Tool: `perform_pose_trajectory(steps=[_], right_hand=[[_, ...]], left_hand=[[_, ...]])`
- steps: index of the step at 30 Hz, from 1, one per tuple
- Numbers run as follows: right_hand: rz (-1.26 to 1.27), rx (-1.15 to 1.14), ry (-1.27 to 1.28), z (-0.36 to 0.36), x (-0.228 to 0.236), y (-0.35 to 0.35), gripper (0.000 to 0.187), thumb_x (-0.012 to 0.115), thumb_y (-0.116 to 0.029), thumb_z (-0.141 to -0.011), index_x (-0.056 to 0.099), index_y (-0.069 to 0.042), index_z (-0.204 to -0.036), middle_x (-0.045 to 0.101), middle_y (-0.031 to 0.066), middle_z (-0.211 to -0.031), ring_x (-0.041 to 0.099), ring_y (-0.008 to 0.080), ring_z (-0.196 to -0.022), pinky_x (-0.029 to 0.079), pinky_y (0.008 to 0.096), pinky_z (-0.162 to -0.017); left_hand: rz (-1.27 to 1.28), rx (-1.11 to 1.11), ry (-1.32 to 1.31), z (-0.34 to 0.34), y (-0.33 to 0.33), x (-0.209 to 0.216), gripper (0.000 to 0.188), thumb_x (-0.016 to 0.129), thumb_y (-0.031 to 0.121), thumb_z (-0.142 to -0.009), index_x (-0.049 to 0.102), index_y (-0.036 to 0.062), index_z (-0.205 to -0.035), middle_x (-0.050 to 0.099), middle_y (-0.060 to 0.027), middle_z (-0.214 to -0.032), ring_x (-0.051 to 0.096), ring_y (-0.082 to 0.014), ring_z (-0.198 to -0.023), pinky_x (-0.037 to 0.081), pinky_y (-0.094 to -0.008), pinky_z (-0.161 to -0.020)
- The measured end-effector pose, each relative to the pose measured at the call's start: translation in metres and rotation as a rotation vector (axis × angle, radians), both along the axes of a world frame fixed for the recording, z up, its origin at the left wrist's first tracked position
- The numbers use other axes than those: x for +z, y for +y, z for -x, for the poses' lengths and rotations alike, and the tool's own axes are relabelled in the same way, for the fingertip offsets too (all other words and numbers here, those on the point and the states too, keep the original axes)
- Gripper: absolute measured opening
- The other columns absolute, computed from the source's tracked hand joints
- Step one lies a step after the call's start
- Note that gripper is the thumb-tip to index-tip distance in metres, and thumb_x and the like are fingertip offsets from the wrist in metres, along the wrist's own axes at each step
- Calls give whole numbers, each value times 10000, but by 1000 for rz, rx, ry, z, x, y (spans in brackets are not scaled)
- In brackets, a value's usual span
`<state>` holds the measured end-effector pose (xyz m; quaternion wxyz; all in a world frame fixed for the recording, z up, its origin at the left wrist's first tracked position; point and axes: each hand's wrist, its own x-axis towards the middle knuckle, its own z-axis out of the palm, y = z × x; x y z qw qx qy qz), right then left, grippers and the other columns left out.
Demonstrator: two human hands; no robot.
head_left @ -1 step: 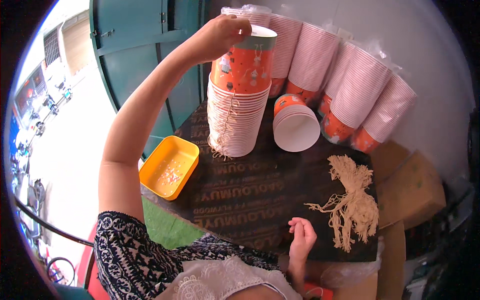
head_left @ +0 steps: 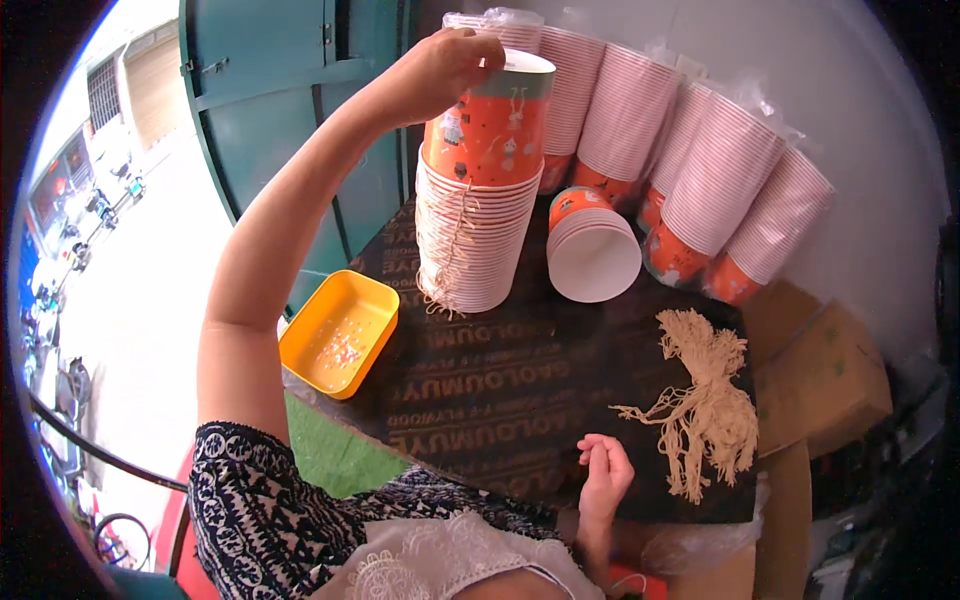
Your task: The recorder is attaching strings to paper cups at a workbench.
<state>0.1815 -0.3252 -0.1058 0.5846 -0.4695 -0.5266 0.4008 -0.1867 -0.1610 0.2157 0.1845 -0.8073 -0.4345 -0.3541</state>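
Atop the cup stack (head_left: pixel 478 225), left hand (head_left: pixel 445 62) still grips the top cup's rim; right hand (head_left: pixel 605 472) stays loosely curled.

Tiny indistinct bits in yellow tray (head_left: pixel 300 345)

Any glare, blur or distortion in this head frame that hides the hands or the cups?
Head view: strong fisheye bending and black corners; the street at far left is blown out; left hand on the top cup and right hand near the strings are evenly lit and sharp.
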Motion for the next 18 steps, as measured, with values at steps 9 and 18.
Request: perform_pose_trajectory(steps=[9,18], right_hand=[[-41,31,-9,-3,-6,0,170,506,-46,-955,661,23,-962,676,45,-857,552,89,-703,462,233,-646],[-16,3,-63,-2,2,-2,173,505,-42,-952,665,23,-963,677,50,-861,564,90,-718,466,234,-656]], left_hand=[[-6,-147,-60,37,24,-12,100,538,58,-966,564,21,-1055,538,-91,-1011,558,-225,-999,446,-321,-904],[40,-264,-80,46,31,-11,161,524,146,-1008,550,14,-1098,526,-73,-1038,538,-193,-1020,416,-299,-944]])
